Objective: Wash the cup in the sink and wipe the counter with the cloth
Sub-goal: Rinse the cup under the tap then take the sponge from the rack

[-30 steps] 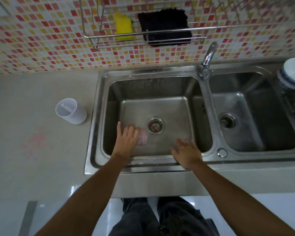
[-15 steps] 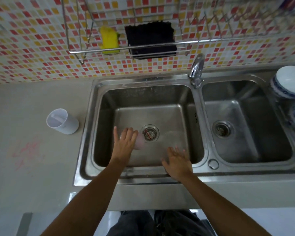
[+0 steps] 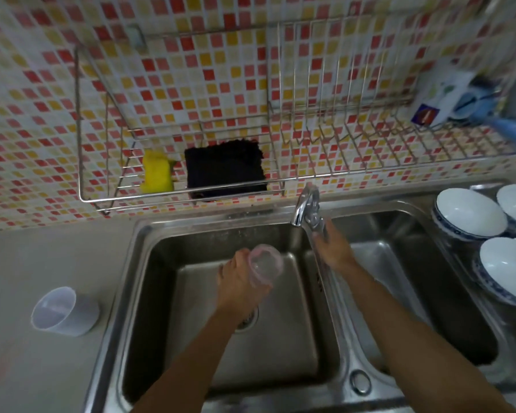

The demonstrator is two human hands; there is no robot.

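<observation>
My left hand (image 3: 239, 281) grips a clear pinkish cup (image 3: 264, 263) and holds it up over the left basin of the steel sink (image 3: 149, 263), its mouth turned toward me, below the spout of the tap (image 3: 303, 208). My right hand (image 3: 332, 247) reaches up to the tap's base, with its fingers at the lever; the fingertips are blurred. A black cloth (image 3: 224, 168) and a yellow sponge (image 3: 157, 172) lie in the wire rack (image 3: 176, 198) on the tiled wall. The beige counter (image 3: 42, 263) runs to the left of the sink.
A white plastic cup (image 3: 64, 311) lies on its side on the counter by the sink's left rim. Three white bowls with blue rims (image 3: 471, 214) sit at the right of the sink. Bottles (image 3: 447, 99) stand at the rack's right end.
My left hand has taken hold of the cup and lifted it from the basin floor toward the tap. My right hand moved from the sink's front rim up to the tap. The camera tilted up.
</observation>
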